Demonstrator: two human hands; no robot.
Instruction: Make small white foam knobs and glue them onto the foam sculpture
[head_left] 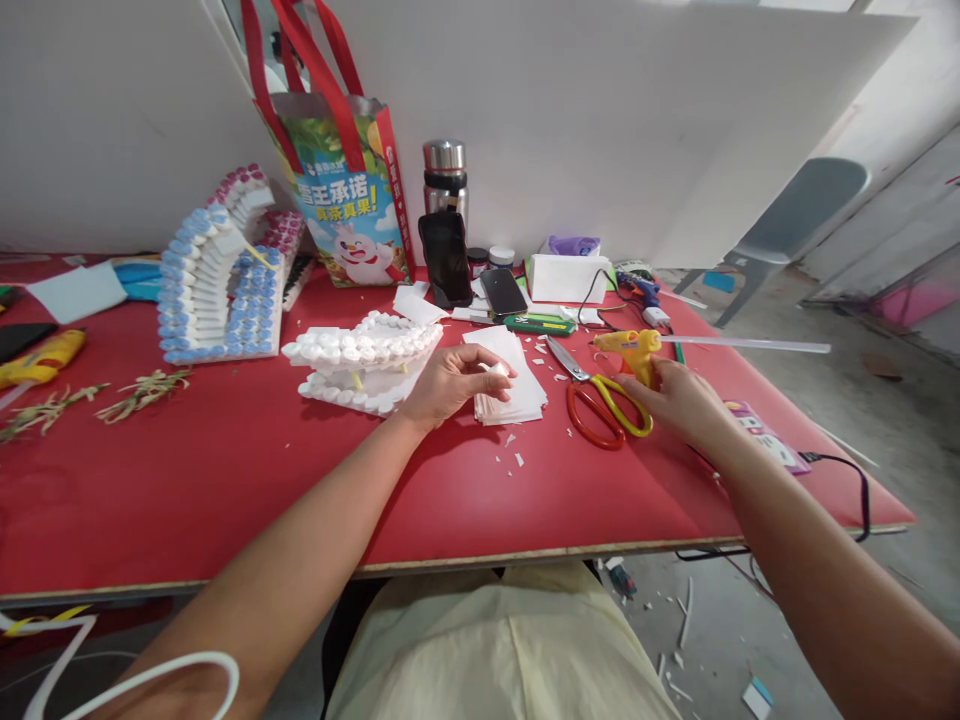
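Note:
My left hand (450,383) rests on the red table (225,470), fingers curled round a small white piece (498,370), next to a stack of white paper strips (512,378). Just left of it lies a white model built of rolled paper tubes (360,358). My right hand (679,398) reaches to the right and closes on the handle of a yellow hot glue gun (634,350). Scissors with red and yellow handles (600,400) lie between my hands.
A blue-and-white tube model (214,290) stands at the back left beside a printed red-handled bag (345,190). A steel flask (445,180), two phones (446,258), a white box (566,277) and a green cutter (540,323) sit behind. Another yellow glue gun (41,358) lies far left. A grey chair (795,215) stands to the right.

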